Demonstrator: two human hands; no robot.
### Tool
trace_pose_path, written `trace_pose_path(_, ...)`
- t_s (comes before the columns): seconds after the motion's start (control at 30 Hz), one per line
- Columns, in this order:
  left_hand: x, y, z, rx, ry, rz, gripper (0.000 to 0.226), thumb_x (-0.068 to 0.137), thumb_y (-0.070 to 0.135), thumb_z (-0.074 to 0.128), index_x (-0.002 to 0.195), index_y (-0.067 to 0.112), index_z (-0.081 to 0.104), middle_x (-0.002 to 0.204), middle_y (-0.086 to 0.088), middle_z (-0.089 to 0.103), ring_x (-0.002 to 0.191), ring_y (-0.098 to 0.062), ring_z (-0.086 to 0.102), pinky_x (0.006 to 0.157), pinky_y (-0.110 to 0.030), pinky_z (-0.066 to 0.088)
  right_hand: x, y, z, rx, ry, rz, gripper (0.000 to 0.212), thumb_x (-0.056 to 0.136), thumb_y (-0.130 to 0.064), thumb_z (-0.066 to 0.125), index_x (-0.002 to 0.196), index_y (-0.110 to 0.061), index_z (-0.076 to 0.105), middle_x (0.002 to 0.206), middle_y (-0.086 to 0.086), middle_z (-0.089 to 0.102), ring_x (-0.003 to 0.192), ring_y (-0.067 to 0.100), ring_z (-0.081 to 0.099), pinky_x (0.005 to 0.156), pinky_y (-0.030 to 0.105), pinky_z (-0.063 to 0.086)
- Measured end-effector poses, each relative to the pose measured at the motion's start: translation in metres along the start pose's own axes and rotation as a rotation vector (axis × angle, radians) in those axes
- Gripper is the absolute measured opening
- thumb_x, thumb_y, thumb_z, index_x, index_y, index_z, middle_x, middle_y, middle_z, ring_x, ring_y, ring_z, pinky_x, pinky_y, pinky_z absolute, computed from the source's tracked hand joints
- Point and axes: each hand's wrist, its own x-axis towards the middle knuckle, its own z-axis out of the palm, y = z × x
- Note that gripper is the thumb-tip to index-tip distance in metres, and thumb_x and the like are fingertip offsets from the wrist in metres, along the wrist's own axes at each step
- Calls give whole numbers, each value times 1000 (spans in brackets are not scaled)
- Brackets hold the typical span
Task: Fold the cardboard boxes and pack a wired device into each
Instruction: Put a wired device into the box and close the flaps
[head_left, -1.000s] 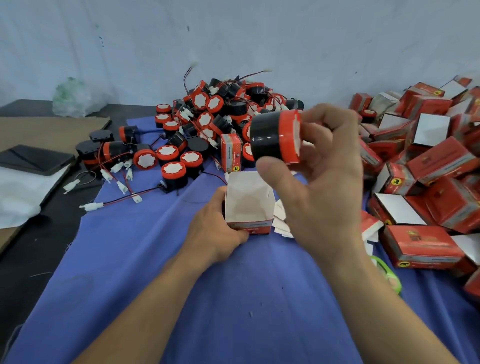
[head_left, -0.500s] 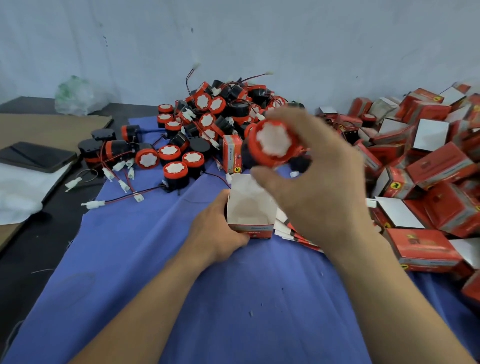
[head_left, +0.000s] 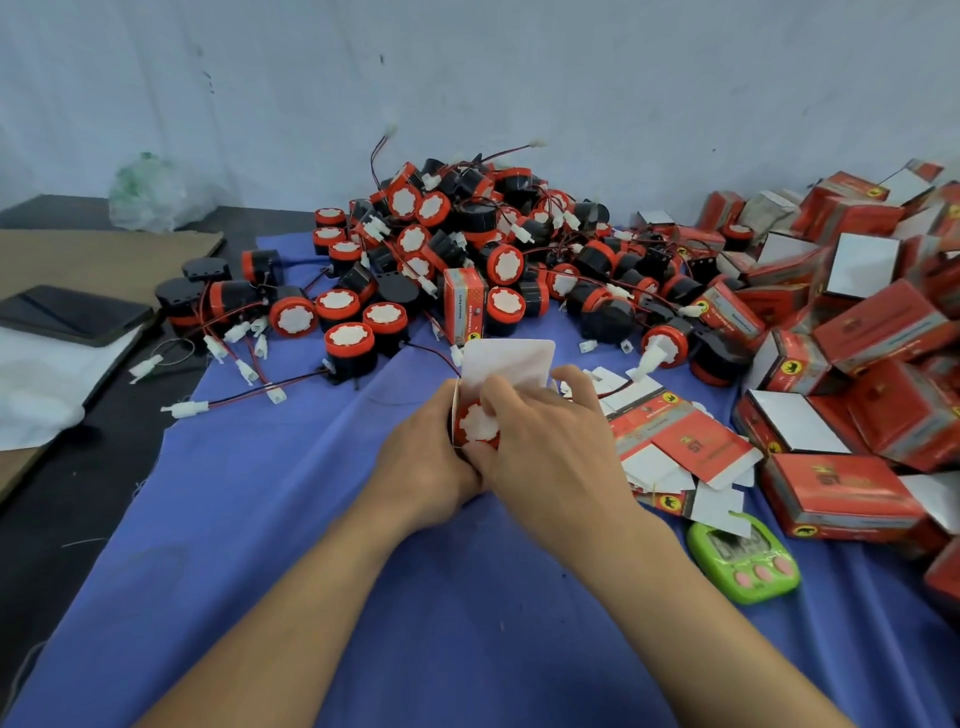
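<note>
Head view: a second ago the right hand (head_left: 545, 441) held the wired device (head_left: 475, 423) raised above the cardboard box (head_left: 506, 361). Now it has come down, and the device sits in the box's open mouth. Its finger and thumb curl round the device's red rim, with the white scalloped face showing. The left hand (head_left: 421, 457) grips the box from the side, as before, and the pale matte flap stands upright.

Behind lies a heap of round black-and-red devices (head_left: 467, 234) with thin red and black wires. Glossy red folded boxes (head_left: 857, 322) are piled on the right. Everything lies on the soft blue cloth (head_left: 311, 519) covering the table.
</note>
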Motion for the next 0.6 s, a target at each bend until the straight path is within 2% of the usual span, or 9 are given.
trace_pose_path(0.07, -1, 0, -1, -8, -6, -3, 58, 68, 30, 80, 116, 48, 52, 107, 24, 69, 99, -6, 65, 85, -43, 57, -1, 4, -1, -11, -8, -22, 21, 86, -34, 70, 97, -17, 65, 76, 0, 71, 82, 25, 69, 110, 36, 23)
trace_pose_path(0.13, -1, 1, -1, -15, -8, -8, 62, 69, 27, 82, 121, 45, 53, 111, 21, 70, 103, -12, 65, 87, -44, 57, 0, 6, -4, -50, -54, -42, 19, 89, -35, 66, 97, -17, 68, 77, 0, 72, 92, 25, 68, 114, 36, 17)
trace_pose_path(0.23, -3, 3, -1, -26, -4, -12, 64, 70, 27, 83, 124, 45, 53, 113, 19, 70, 104, -13, 66, 88, -45, 57, -1, 7, -8, -1, -21, -40, 11, 80, -23, 78, 73, -17, 73, 69, 1, 71, 100, 27, 69, 115, 38, 20)
trace_pose_path(0.3, -4, 5, -2, -66, -12, -16, 65, 67, 35, 81, 124, 46, 53, 113, 20, 71, 104, -12, 67, 88, -46, 57, -3, 9, -8, 55, 3, -23, 14, 78, -17, 80, 65, -21, 75, 67, -2, 72, 106, 26, 70, 116, 41, 20)
trace_pose_path(0.37, -5, 7, -3, -122, -24, -38, 65, 61, 42, 77, 121, 47, 54, 109, 21, 72, 102, -11, 68, 88, -48, 58, -7, 14, -7, 46, -52, -8, 23, 88, -21, 62, 71, -25, 77, 76, -7, 75, 118, 22, 65, 121, 40, 12)
trace_pose_path(0.43, -6, 8, -3, -170, -38, -46, 63, 59, 43, 76, 119, 47, 56, 106, 22, 73, 101, -11, 68, 89, -49, 57, -10, 17, -5, 57, -76, -21, 33, 88, -22, 47, 83, -28, 80, 92, -14, 77, 123, 17, 60, 123, 36, 5)
trace_pose_path(0.5, -6, 10, -4, -207, -41, -44, 60, 61, 43, 73, 119, 47, 57, 108, 23, 73, 102, -9, 68, 92, -48, 56, -12, 18, -2, 68, -79, -93, 35, 82, -16, 48, 93, -29, 79, 99, -18, 77, 116, 12, 62, 123, 35, 5)
trace_pose_path(0.6, -8, 13, -4, -231, -25, -29, 59, 65, 51, 67, 122, 45, 57, 111, 25, 72, 102, -2, 68, 92, -44, 58, -11, 24, 1, 128, -133, -154, 45, 76, -8, 49, 106, -30, 76, 103, -14, 77, 112, 10, 65, 123, 38, 10)
